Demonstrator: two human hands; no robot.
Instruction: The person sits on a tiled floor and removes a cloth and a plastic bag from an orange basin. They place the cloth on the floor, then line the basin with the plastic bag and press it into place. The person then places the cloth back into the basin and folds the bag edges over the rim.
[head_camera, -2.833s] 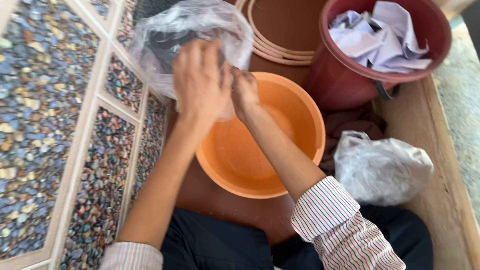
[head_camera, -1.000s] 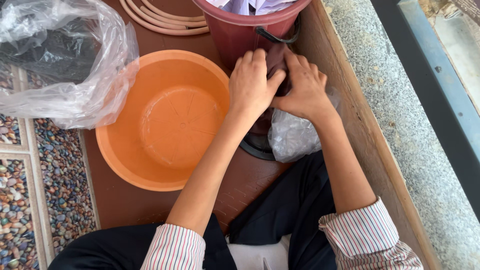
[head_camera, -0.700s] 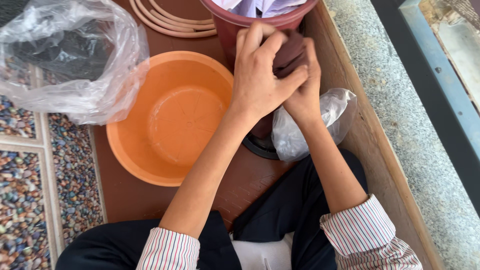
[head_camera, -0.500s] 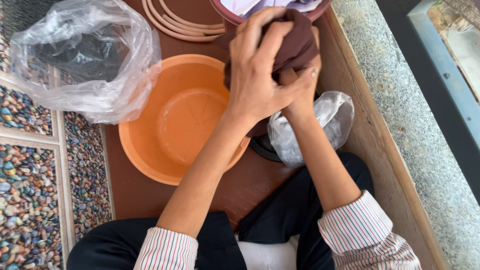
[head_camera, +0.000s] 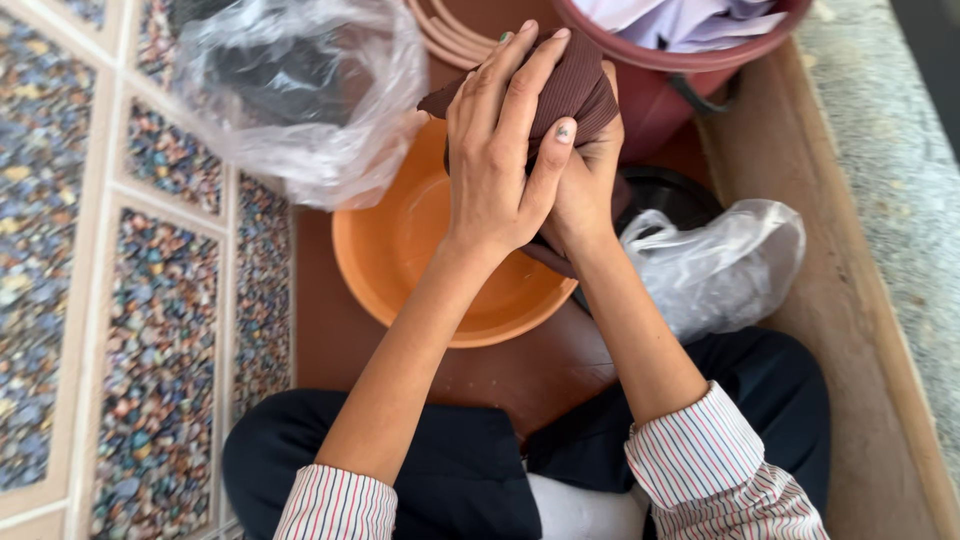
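The brown cloth (head_camera: 572, 88) is sitting bunched between both hands, above the orange basin (head_camera: 420, 260). Far left, the pebble tiles (head_camera: 80, 280) are lying beside a clear plastic bag (head_camera: 300, 90). The left hand (head_camera: 495, 160) is pressing flat over the cloth, fingers spread across its top. The right hand (head_camera: 585, 190) is curling closed around it from below. Further right, a dark red bucket (head_camera: 680, 85) and another crumpled bag (head_camera: 725, 265) are resting.
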